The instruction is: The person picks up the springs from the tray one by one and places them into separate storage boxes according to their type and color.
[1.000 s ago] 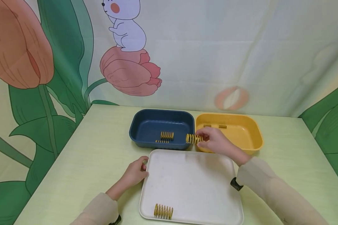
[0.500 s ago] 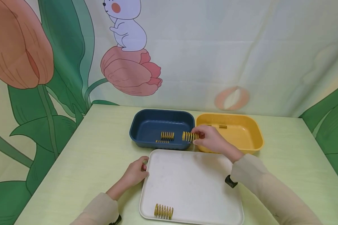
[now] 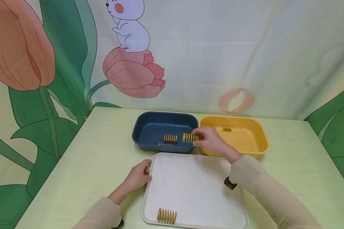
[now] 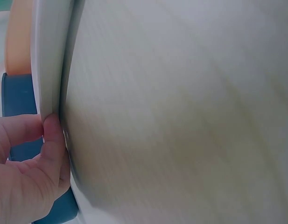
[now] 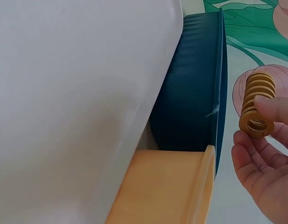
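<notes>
My right hand (image 3: 210, 140) pinches a gold coil spring (image 3: 189, 137) between thumb and fingers, above the right end of the blue bin (image 3: 152, 148). The right wrist view shows the same spring (image 5: 259, 88) tilted, its open end towards the camera. Inside the blue bin lies another gold spring (image 3: 170, 138). My left hand (image 3: 137, 176) holds the left rim of the white tray (image 3: 195, 187), its thumb and fingertips meeting the edge (image 4: 51, 93). A further gold spring (image 3: 167, 216) lies on the tray near its front left corner.
A yellow bin (image 3: 261, 143) stands against the blue bin's right side, with small brownish cylindrical pieces (image 3: 227, 129) inside; one is partly hidden by my right hand. Both bins stand just behind the tray on a pale green table (image 3: 109, 152). A printed curtain (image 3: 206, 63) hangs behind.
My right hand has moved left with the spring, from the boundary between the bins to over the blue bin. The left hand and tray stay in place.
</notes>
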Action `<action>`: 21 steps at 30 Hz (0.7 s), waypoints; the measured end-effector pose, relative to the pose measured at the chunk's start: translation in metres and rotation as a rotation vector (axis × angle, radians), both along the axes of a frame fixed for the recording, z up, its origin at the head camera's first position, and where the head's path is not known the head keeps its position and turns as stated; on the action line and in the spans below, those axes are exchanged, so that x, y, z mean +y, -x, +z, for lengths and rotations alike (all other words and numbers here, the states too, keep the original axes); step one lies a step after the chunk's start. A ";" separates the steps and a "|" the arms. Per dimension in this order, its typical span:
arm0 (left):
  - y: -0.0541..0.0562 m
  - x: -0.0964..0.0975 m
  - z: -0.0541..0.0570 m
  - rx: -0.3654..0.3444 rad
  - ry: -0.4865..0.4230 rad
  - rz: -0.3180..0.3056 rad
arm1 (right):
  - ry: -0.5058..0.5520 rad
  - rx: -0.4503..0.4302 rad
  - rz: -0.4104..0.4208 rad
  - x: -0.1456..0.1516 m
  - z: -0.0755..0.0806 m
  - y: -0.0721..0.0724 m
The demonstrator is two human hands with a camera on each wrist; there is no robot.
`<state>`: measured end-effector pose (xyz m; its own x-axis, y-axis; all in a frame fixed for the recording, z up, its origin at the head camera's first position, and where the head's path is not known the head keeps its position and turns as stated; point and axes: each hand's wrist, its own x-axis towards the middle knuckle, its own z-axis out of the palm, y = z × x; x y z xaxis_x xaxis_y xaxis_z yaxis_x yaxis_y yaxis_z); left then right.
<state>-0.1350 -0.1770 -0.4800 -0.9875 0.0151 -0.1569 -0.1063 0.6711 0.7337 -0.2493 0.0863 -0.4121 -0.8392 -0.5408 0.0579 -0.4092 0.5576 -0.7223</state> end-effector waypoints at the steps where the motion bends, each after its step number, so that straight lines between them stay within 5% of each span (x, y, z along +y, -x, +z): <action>1: 0.000 0.000 0.000 0.003 0.000 -0.001 | -0.004 0.003 -0.002 -0.001 -0.001 0.001; 21: -0.001 0.002 0.004 0.001 0.007 -0.011 | -0.058 -0.001 -0.004 -0.019 -0.008 0.015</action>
